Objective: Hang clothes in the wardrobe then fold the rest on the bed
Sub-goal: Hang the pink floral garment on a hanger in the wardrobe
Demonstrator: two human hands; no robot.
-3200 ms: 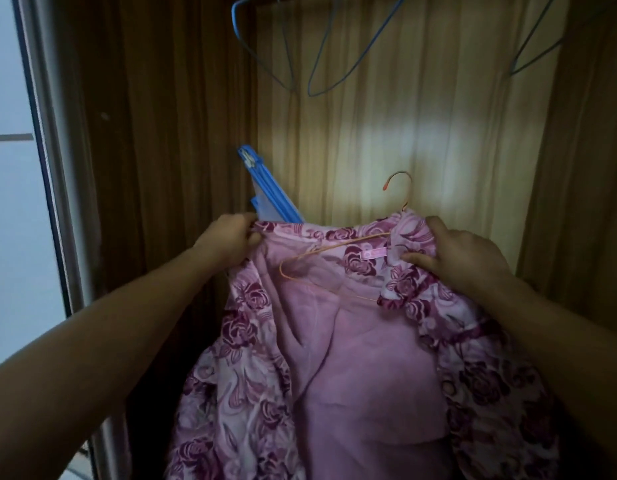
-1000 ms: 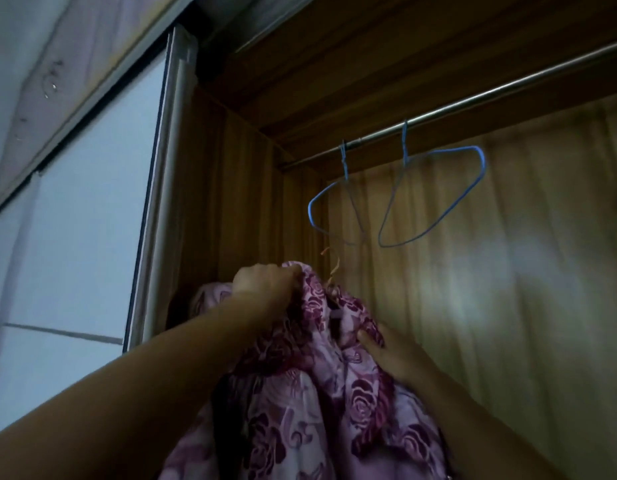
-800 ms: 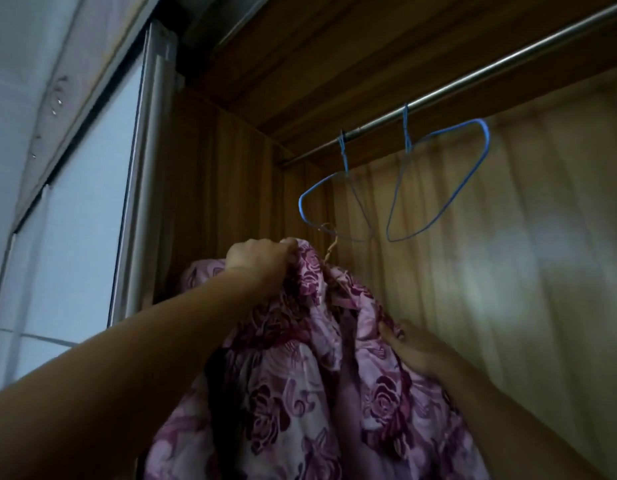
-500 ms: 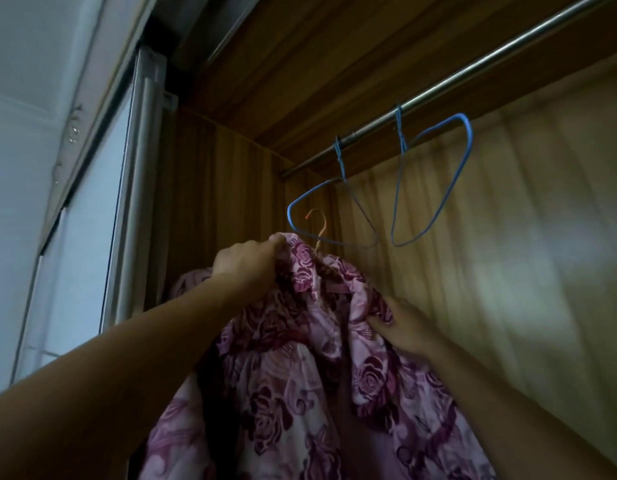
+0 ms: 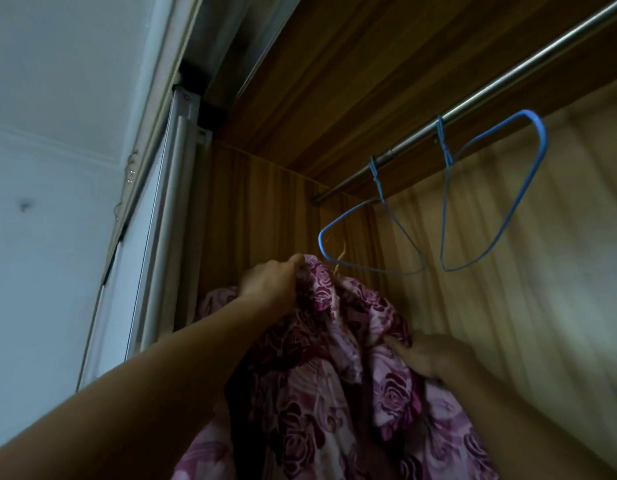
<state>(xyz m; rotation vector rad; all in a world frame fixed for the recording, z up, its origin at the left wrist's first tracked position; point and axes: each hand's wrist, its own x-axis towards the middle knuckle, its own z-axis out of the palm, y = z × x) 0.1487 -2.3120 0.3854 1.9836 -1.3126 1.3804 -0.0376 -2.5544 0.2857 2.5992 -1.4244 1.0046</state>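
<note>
Left hand (image 5: 269,284) and right hand (image 5: 435,355) hold floral garment (image 5: 321,393) below wardrobe rail (image 5: 508,79)

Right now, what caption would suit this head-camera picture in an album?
Left hand and right hand hold a rose-print garment on its orange hanger below the wardrobe rail, beside two blue hangers.
</note>
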